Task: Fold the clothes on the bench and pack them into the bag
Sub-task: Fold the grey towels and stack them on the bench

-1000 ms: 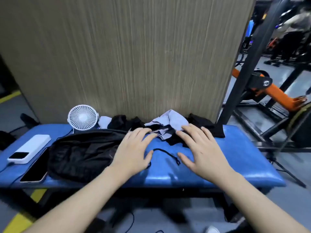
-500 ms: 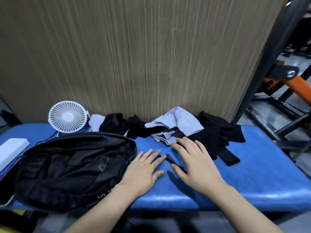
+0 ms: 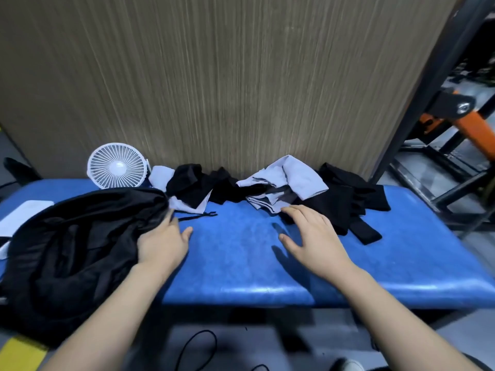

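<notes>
Your left hand sits at the near-left of the blue bench, fingers against the right edge of the black bag. They look curled onto the fabric there, but the fingertips are blurred and partly hidden, so you cannot tell if it is a real grip or just a push. Your right hand is flat and spread, holding nothing, palm down over bare bench, fingertips touching or just short of the near edge of the grey garment.

The relation that matters: the clothes lie beyond your right fingertips, slightly right, in a loose row running left-right along the far edge of the bench against the wood panel. The right hand is clearly the nearer one. The black garment lies just right of the grey one and partly under it, a strap-like end trailing toward the near right. Further left, a black and white pile sits by the bag's far corner, a thin black cord beside it.

The bag lies slumped on its side at left; its opening and contents are not visible. No clothes look folded yet. A white fan stands at the far left behind the bag.
</notes>
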